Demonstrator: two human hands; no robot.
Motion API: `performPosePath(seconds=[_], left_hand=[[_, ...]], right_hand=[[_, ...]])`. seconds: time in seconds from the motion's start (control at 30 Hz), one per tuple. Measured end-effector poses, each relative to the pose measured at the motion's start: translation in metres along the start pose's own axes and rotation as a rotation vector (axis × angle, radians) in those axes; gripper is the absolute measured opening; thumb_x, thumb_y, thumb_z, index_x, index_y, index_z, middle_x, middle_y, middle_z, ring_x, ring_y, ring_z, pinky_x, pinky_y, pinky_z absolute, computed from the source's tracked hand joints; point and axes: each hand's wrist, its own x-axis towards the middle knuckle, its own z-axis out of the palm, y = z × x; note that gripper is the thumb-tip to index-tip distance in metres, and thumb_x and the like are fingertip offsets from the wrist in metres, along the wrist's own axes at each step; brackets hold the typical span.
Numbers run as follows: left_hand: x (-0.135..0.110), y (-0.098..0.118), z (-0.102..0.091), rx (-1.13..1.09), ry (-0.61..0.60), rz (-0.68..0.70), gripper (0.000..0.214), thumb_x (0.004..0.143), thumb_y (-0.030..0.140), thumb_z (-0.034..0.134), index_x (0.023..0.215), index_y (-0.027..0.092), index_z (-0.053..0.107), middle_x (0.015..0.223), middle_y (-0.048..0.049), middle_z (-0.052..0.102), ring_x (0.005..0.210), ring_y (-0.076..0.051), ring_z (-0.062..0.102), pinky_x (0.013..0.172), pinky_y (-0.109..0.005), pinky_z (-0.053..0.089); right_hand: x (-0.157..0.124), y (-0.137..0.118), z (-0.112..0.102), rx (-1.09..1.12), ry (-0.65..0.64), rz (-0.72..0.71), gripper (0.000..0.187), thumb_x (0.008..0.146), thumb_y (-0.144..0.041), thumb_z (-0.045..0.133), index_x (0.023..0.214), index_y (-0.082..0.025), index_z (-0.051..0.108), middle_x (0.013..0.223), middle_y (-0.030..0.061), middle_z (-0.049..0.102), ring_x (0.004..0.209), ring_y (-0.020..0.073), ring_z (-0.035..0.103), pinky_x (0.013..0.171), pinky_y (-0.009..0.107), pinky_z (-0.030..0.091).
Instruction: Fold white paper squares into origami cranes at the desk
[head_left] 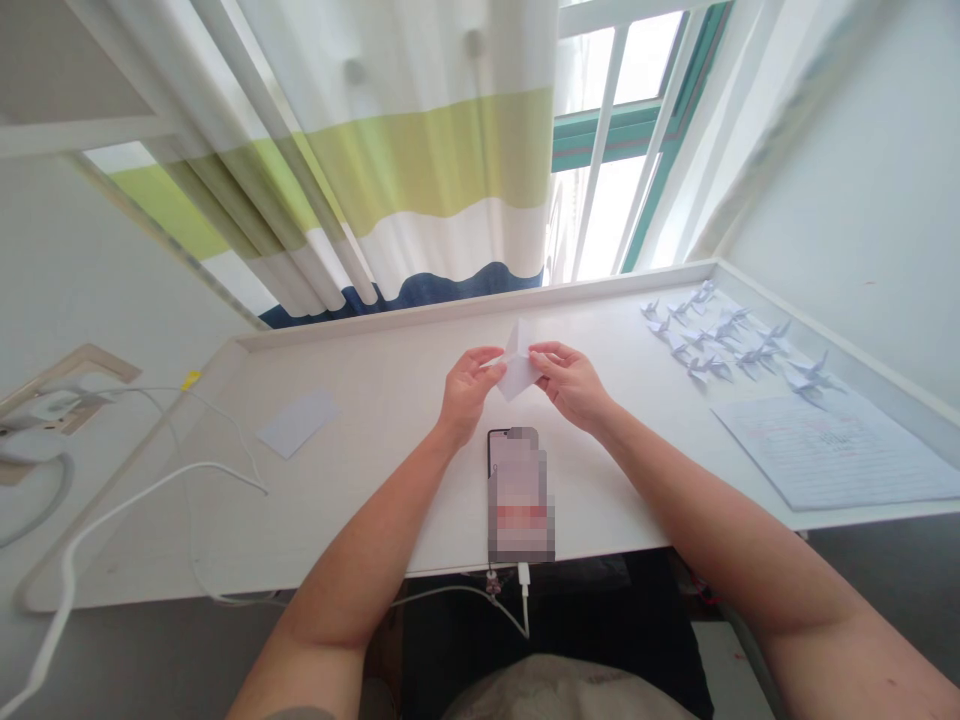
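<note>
Across your white desk (375, 480), small folded paper cranes (712, 340) gather off to the right, beyond your phone (520, 495). Above the phone, your left hand (469, 395) and right hand (570, 385) hold a folded white paper (517, 365) between them, fingers (547, 352) pinched narrowly on either side. Its crisp long axis tilts upward and away from you, with neither hand clearly nearer.
</note>
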Motion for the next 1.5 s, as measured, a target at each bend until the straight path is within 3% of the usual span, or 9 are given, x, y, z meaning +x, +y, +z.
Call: performPosePath(seconds=[0.17, 0.37, 0.67, 0.93, 1.23, 1.5], left_hand=[[0.000, 0.007, 0.001, -0.054, -0.005, -0.007, 0.055, 0.064, 0.034, 0.102, 0.110, 0.023, 0.075, 0.133, -0.0079, 0.073, 0.099, -0.017, 0.071, 0.094, -0.035, 0.057], [-0.003, 0.003, 0.004, -0.065, -0.006, -0.079, 0.054, 0.068, 0.042, 0.101, 0.109, 0.022, 0.074, 0.100, -0.0046, 0.080, 0.088, -0.018, 0.073, 0.083, -0.032, 0.056], [0.000, 0.003, -0.002, -0.011, 0.070, -0.061, 0.045, 0.066, 0.041, 0.102, 0.101, 0.018, 0.084, 0.092, -0.0057, 0.083, 0.080, -0.018, 0.074, 0.081, -0.035, 0.060], [0.000, 0.004, -0.004, -0.064, -0.042, -0.090, 0.043, 0.065, 0.042, 0.103, 0.097, 0.019, 0.086, 0.083, -0.0041, 0.081, 0.076, -0.017, 0.073, 0.079, -0.035, 0.059], [-0.002, 0.006, 0.001, -0.038, 0.005, -0.019, 0.038, 0.065, 0.035, 0.104, 0.095, 0.020, 0.085, 0.087, -0.0033, 0.080, 0.082, -0.018, 0.073, 0.085, -0.038, 0.060], [-0.003, 0.007, 0.002, 0.045, 0.035, 0.019, 0.035, 0.066, 0.038, 0.103, 0.093, 0.021, 0.088, 0.084, -0.0037, 0.081, 0.078, -0.018, 0.073, 0.082, -0.037, 0.061]], right_hand=[[0.002, 0.000, -0.001, -0.060, 0.044, -0.067, 0.047, 0.060, -0.051, 0.105, 0.090, -0.024, 0.083, 0.085, 0.0022, 0.077, 0.080, 0.0174, 0.066, 0.089, 0.043, 0.061], [-0.001, 0.001, 0.002, -0.052, 0.006, -0.084, 0.042, 0.070, -0.055, 0.099, 0.093, -0.023, 0.084, 0.096, 0.0054, 0.078, 0.094, 0.0215, 0.071, 0.102, 0.048, 0.060], [-0.004, -0.006, -0.002, -0.257, -0.018, -0.156, 0.041, 0.075, -0.055, 0.095, 0.100, -0.025, 0.084, 0.091, 0.0041, 0.079, 0.086, 0.0201, 0.070, 0.086, 0.041, 0.059], [-0.003, -0.011, -0.005, -0.309, -0.138, -0.129, 0.042, 0.072, -0.053, 0.098, 0.101, -0.025, 0.086, 0.089, 0.0047, 0.081, 0.085, 0.0231, 0.074, 0.081, 0.043, 0.061], [-0.007, -0.005, 0.000, -0.284, -0.103, -0.153, 0.042, 0.071, -0.054, 0.099, 0.099, -0.025, 0.086, 0.090, 0.0050, 0.083, 0.085, 0.0240, 0.076, 0.083, 0.045, 0.063], [-0.006, -0.001, -0.002, -0.398, -0.054, -0.269, 0.036, 0.077, -0.055, 0.093, 0.098, -0.026, 0.087, 0.090, 0.0043, 0.081, 0.085, 0.0232, 0.073, 0.082, 0.043, 0.060]])
